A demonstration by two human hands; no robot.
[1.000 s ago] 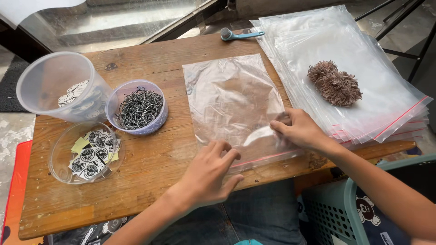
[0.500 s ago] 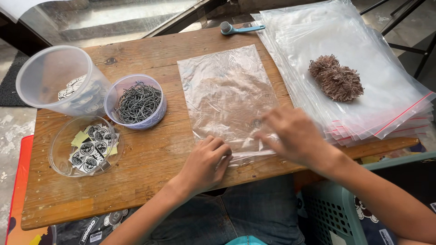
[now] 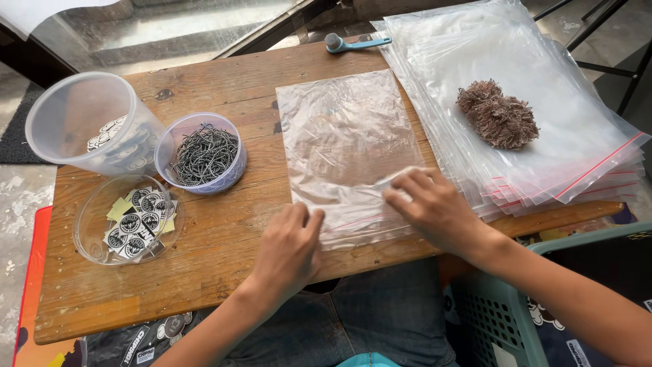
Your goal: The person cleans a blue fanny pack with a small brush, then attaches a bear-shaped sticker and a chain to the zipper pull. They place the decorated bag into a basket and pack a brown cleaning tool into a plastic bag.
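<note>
A clear zip bag [image 3: 346,136] with a red seal strip lies flat in the middle of the wooden table [image 3: 224,265]. My left hand [image 3: 288,248] rests on the bag's near left corner, fingers pressing its sealed edge. Over the near right part of the bag, my right hand [image 3: 435,207] lies with fingers spread, fingertips on the plastic. To the right lies a stack of clear zip bags [image 3: 543,88], and a brown fuzzy clump [image 3: 499,119] sits on top of it.
A tall clear tub [image 3: 81,126] lies tilted at the left. Beside it stands a small tub of thin dark chains [image 3: 202,155]. A shallow clear dish of round black-and-white stickers [image 3: 129,217] is nearer. A blue-handled tool [image 3: 353,43] lies at the far edge. A teal basket [image 3: 536,306] stands lower right.
My right hand has slid leftward along the bag's near edge, its fingers now spread on the plastic. My left hand stays at the near left corner.
</note>
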